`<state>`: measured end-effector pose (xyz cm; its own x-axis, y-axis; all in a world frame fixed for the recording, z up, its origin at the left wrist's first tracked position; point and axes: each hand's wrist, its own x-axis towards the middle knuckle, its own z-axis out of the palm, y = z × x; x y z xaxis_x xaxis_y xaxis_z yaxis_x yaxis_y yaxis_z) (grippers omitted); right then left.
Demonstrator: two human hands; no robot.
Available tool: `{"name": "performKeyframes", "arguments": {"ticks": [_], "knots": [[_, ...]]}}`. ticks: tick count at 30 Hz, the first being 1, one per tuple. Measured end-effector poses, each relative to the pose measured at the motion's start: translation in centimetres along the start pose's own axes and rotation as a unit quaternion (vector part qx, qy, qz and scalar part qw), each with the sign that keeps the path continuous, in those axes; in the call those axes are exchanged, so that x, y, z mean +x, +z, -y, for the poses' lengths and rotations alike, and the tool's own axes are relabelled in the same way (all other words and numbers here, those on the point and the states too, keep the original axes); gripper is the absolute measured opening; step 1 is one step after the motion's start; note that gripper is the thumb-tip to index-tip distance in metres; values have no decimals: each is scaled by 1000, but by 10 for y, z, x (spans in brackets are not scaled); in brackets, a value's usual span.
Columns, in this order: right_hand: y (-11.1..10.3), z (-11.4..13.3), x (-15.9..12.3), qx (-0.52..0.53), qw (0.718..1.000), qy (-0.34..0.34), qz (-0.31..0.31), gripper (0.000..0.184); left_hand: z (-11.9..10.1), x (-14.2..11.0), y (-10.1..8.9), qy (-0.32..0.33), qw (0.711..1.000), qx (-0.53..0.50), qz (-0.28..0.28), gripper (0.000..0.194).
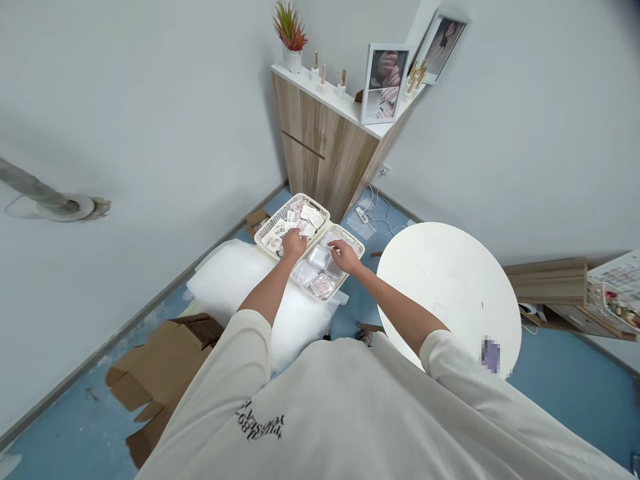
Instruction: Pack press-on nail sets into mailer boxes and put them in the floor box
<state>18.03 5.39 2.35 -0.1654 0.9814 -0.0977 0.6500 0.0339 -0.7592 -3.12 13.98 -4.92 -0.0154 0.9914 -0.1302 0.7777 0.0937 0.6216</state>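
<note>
My left hand point(294, 245) reaches over the near side of a cream plastic basket point(259, 235) heaped with small printed cards point(306, 217). Its fingers are curled down against the cards, and what they pinch, if anything, is hidden. Over a second cream basket point(361, 248), right beside the first, is my right hand point(345, 256), with its thumb and fingers apart. Clear plastic boxes point(320, 257) fill this basket, and one near the front point(323, 285) shows something pinkish inside.
A white round table point(445, 273) stands close on the right. White foam wrap point(240, 273) lies under and before the baskets, with flattened cardboard point(160, 363) at the left. Behind is a wooden cabinet point(320, 143) with bottles and frames; a power strip point(361, 215) lies on the floor.
</note>
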Motion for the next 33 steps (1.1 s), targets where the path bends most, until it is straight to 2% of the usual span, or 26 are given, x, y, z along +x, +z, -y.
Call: {"name": "performKeyframes", "arguments": {"ticks": [4,9,14,20,23,26,30,33], "knots": [[0,2,10,5,1000,6,0,34,-2,16,1,-5,999,31,12,37],[0,0,14,3,1000,11,6,34,-7,24,-3,11,997,80,16,38],[2,-3,14,5,1000,22,15,34,-10,23,-7,5,994,110,22,45],[3,-5,12,33,999,23,3,34,-22,13,-21,-23,998,61,-7,54],[3,-8,12,63,997,46,-25,33,-38,5,-28,-9,999,30,-23,56],[0,-13,12,120,987,89,-58,29,-62,-7,-28,39,999,1,-37,57],[-13,-22,5,211,962,146,-92,28,-101,-35,-13,99,995,-24,-25,57],[-30,-35,-12,228,951,158,-136,31,-131,-63,5,141,989,-39,-3,58]]}}
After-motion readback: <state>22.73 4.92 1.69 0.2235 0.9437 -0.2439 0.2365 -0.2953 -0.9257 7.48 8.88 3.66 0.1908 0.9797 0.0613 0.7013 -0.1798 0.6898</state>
